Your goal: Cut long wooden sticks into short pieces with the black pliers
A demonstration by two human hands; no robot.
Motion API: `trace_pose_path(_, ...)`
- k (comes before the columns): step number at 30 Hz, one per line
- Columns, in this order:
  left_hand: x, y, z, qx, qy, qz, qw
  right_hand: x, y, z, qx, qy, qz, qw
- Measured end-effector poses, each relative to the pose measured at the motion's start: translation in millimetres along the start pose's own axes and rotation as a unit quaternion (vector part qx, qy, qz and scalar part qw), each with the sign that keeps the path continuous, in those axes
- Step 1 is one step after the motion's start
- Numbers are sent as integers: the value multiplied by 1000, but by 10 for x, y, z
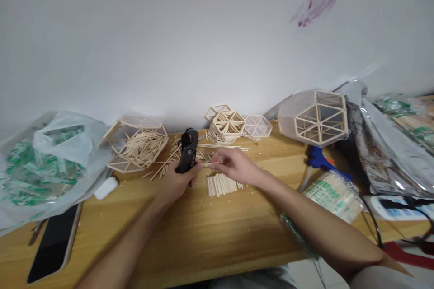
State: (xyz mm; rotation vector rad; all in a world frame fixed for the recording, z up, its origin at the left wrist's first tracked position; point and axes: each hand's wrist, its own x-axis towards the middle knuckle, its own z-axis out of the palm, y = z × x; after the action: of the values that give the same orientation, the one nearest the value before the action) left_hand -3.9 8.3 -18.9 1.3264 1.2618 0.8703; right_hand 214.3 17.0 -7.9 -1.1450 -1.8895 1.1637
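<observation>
Between left hand (176, 184) and right hand (238, 165), a thin stick (208, 164), right pinching it, left gripping a black tool (187, 152)

No text is readable (green print (319, 188) is too blurred).

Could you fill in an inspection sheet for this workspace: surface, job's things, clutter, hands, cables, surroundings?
Surface: wooden table, small bits scattered on it.
Job's things: row of short sticks near the hands; hexagonal frame holding loose sticks.
Clutter: phone and plastic bag at left; blue tool at right.
Hands: left hand grips black tool; right hand appears to pinch thin stick.
Cables: black cable beside power strip, right.
Surroundings: pale wall with purple smear.
</observation>
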Motion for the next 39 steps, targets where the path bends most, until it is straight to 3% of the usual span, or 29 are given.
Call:
trace_pose_path(15, 22, -35, -11, 6, 1, 11, 1000, -2, -11, 17, -40, -2, -29, 999)
trace_pose_path(23, 22, -30, 11, 12, 14, 7, 1000, -17, -56, -23, -38, -39, -59, 997)
trace_pose_path(28, 37, 3, 12, -14, 19, -1, 1000, -33, -126, -65, 23, -66, -76, 995)
trace_pose_path(35, 47, 30, -4, -48, -17, 0, 999, -12, -136, -76, 145, -133, -21, 980)
trace_pose_path(39, 63, -7, -22, -95, -43, -3, 995, 7, -182, -37, 137, -127, -3, 982)
